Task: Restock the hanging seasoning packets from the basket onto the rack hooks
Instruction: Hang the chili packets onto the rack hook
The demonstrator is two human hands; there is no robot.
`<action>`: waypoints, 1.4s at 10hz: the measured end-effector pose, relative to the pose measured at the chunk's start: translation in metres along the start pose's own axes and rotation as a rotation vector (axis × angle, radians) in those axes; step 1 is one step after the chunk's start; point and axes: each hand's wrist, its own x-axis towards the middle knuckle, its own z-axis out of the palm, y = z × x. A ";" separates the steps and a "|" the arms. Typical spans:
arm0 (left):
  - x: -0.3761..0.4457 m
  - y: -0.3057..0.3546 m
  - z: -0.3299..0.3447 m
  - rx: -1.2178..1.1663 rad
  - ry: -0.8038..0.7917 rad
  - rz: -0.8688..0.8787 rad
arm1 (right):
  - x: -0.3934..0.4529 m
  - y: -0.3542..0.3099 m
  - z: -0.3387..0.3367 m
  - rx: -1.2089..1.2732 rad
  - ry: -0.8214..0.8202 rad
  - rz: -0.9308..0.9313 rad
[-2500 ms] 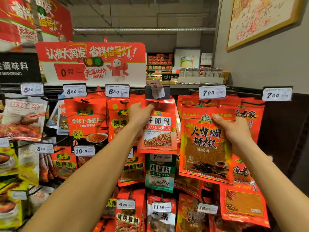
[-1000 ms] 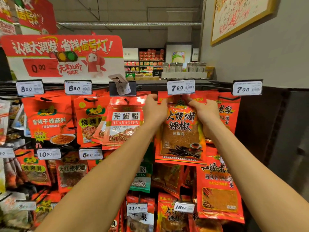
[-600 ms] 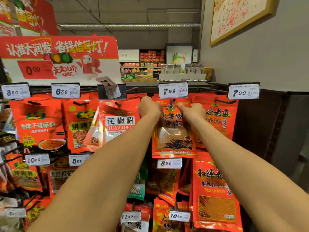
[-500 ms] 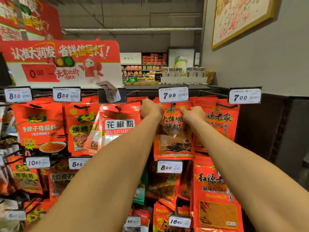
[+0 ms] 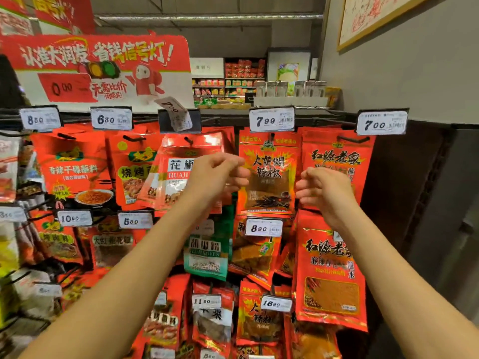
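Hanging on its hook under the 7.99 price tag (image 5: 271, 119), the chili powder packet (image 5: 268, 174) is sitting between my two hands, long axis running straight down, top hole threaded on the peg. I am holding my left hand (image 5: 217, 174) just beside its left edge, fingers loosely curled and gripping nothing that I can make out, though the fingertips are overlapping the packet's margin, so I cannot tell whether they are touching it. My right hand (image 5: 324, 189) is hovering just off the right edge, fingers loosely curled, also empty. Both forearms are reaching up and forward toward the rack. The left grip is looking slightly nearer. The basket is lying out of view, so I am judging the next reach goes down and back.
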 end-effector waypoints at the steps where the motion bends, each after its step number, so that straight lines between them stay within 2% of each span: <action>1: -0.052 -0.041 -0.023 -0.054 -0.038 -0.119 | -0.038 0.026 -0.001 0.077 -0.079 0.062; 2: -0.095 -0.103 -0.047 -0.064 0.016 -0.281 | -0.071 0.070 0.005 0.110 -0.122 0.158; 4: -0.180 -0.231 -0.097 -0.067 0.160 -0.678 | -0.139 0.206 0.029 0.009 -0.116 0.452; 5: -0.227 -0.302 -0.127 -0.140 0.185 -0.904 | -0.184 0.294 0.044 -0.082 -0.079 0.653; 7: -0.350 -0.468 -0.182 -0.064 0.319 -1.396 | -0.315 0.508 0.061 -0.437 -0.084 1.011; 8: -0.402 -0.561 -0.201 -0.033 0.353 -1.514 | -0.374 0.616 0.053 -0.596 -0.127 1.153; 9: -0.446 -0.658 -0.213 0.069 0.297 -1.567 | -0.419 0.723 0.045 -0.823 -0.270 1.176; 11: -0.532 -0.853 -0.216 0.445 -0.205 -1.539 | -0.467 0.929 0.040 -1.200 -0.883 0.949; 12: -0.556 -0.934 -0.209 0.554 -0.253 -1.497 | -0.464 1.012 0.046 -1.308 -0.848 0.787; 13: -0.572 -1.001 -0.193 0.659 -0.338 -1.445 | -0.451 1.074 0.044 -1.373 -0.782 0.714; 14: -0.572 -1.048 -0.173 0.726 -0.448 -1.366 | -0.448 1.108 0.035 -1.439 -0.838 0.692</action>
